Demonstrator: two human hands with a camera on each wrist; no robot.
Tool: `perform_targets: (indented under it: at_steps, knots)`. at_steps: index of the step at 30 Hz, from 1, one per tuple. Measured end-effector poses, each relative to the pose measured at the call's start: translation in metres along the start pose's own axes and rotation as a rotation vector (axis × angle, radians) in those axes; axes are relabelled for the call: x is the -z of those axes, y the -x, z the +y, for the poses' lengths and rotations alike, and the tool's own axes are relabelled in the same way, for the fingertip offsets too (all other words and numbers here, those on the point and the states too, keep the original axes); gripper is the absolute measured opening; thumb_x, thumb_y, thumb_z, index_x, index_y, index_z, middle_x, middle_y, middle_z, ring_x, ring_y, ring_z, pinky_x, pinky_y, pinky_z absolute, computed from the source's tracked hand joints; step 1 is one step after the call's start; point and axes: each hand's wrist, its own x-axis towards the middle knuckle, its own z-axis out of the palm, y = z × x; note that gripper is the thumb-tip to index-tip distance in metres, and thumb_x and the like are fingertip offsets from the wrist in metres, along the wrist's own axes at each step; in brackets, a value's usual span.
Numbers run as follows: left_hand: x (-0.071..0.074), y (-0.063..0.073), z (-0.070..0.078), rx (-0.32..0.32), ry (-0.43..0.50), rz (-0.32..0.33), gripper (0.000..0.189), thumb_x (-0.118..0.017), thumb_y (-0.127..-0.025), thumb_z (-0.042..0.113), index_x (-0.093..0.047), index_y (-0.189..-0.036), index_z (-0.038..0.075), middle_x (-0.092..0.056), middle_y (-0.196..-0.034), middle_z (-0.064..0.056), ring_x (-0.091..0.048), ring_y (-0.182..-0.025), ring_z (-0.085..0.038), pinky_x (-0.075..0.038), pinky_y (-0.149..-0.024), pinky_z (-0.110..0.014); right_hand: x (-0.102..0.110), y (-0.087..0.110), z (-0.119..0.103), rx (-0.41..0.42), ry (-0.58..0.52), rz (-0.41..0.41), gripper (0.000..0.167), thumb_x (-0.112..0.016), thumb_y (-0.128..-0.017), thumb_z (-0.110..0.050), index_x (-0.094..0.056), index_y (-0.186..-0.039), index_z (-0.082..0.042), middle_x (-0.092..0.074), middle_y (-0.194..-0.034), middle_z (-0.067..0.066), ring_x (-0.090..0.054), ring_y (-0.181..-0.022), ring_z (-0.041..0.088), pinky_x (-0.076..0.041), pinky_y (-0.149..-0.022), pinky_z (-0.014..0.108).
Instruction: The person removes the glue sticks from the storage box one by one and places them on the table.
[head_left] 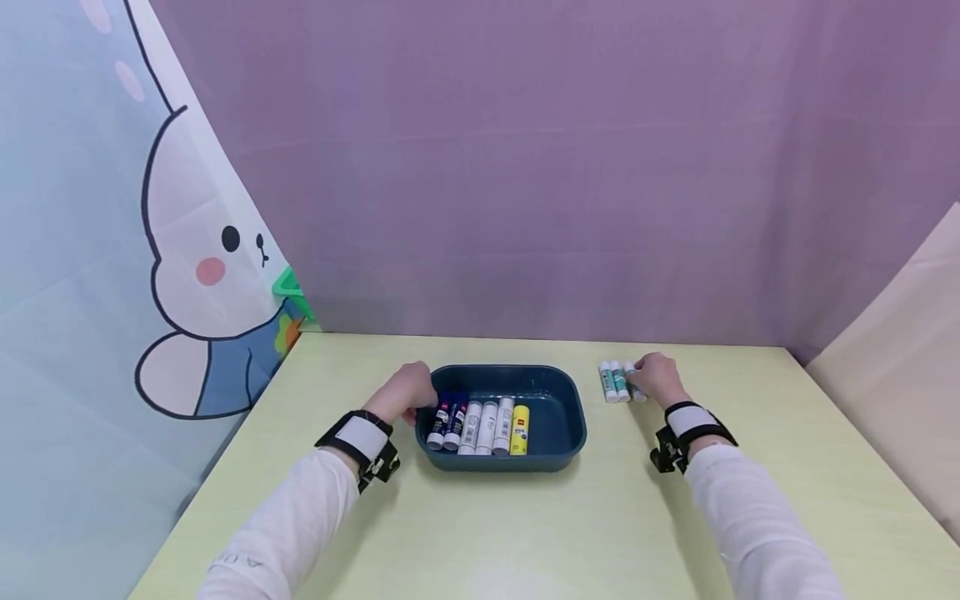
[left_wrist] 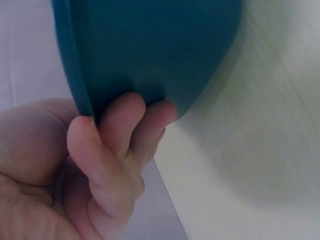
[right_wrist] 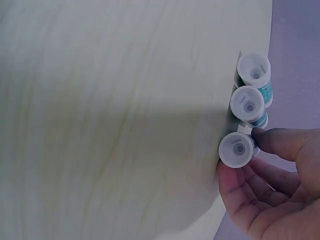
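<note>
My left hand (head_left: pixel 408 392) holds the left rim of a dark blue tray (head_left: pixel 498 465), its fingers (left_wrist: pixel 122 117) against the outer wall in the left wrist view. Inside, side by side, lie two navy glue sticks (head_left: pixel 444 425), three white ones (head_left: pixel 486 429) and a yellow one (head_left: pixel 520 429). To the right of the tray, my right hand (head_left: pixel 658 379) pinches a white-and-teal glue stick (right_wrist: pixel 236 150) between thumb and fingers. Two matching glue sticks (right_wrist: pixel 248 104) lie close beside it in a row on the table.
The pale yellow-green table (head_left: pixel 510 533) ends at a purple curtain (head_left: pixel 525 183) behind. On the left hangs a blue cloth (head_left: pixel 67 375) with a cartoon figure, and a green plastic item (head_left: pixel 288 286) peeks out near the back left corner.
</note>
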Motion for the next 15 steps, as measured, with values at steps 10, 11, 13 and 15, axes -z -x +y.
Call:
perform_targets:
  at_steps: [10,11,13,15]
  knots:
    - [0.0002,0.0014,-0.0003,-0.01,-0.004,0.001,0.026,-0.062,-0.083,0.003,-0.055,-0.105,-0.006,-0.059,-0.077,-0.017,-0.06,-0.043,-0.021,-0.055,-0.042,-0.029,-0.0007,0.0024,0.0023,0.014,0.006,-0.002,0.036,-0.062,-0.085,-0.013,-0.06,-0.108,0.016,-0.061,-0.106,0.032,-0.059,-0.094,0.042,-0.053,-0.08,0.045]
    - [0.0,0.0012,-0.0004,-0.01,-0.005,0.001,0.025,-0.062,-0.083,0.003,-0.055,-0.105,-0.006,-0.059,-0.076,-0.017,-0.06,-0.043,-0.021,-0.055,-0.042,-0.028,-0.0007,0.0026,0.0024,0.017,0.006,-0.003,0.037,-0.061,-0.086,-0.013,-0.06,-0.108,0.016,-0.061,-0.107,0.032,-0.059,-0.094,0.042,-0.053,-0.08,0.046]
    - [-0.0002,0.0008,-0.0006,-0.007,-0.007,0.002,0.025,-0.063,-0.082,0.003,-0.055,-0.104,-0.006,-0.06,-0.074,-0.017,-0.06,-0.043,-0.021,-0.055,-0.043,-0.028,0.0001,0.0032,0.0025,0.026,0.007,-0.004,0.038,-0.061,-0.086,-0.014,-0.059,-0.109,0.016,-0.06,-0.108,0.032,-0.059,-0.094,0.042,-0.053,-0.081,0.046]
    - [-0.0007,0.0001,-0.001,-0.006,-0.009,0.003,0.025,-0.063,-0.082,0.003,-0.055,-0.104,-0.007,-0.059,-0.073,-0.017,-0.06,-0.043,-0.021,-0.055,-0.043,-0.028,0.0013,0.0043,0.0025,0.035,0.013,-0.008,0.039,-0.061,-0.086,-0.014,-0.058,-0.11,0.017,-0.06,-0.109,0.033,-0.06,-0.092,0.041,-0.053,-0.08,0.046]
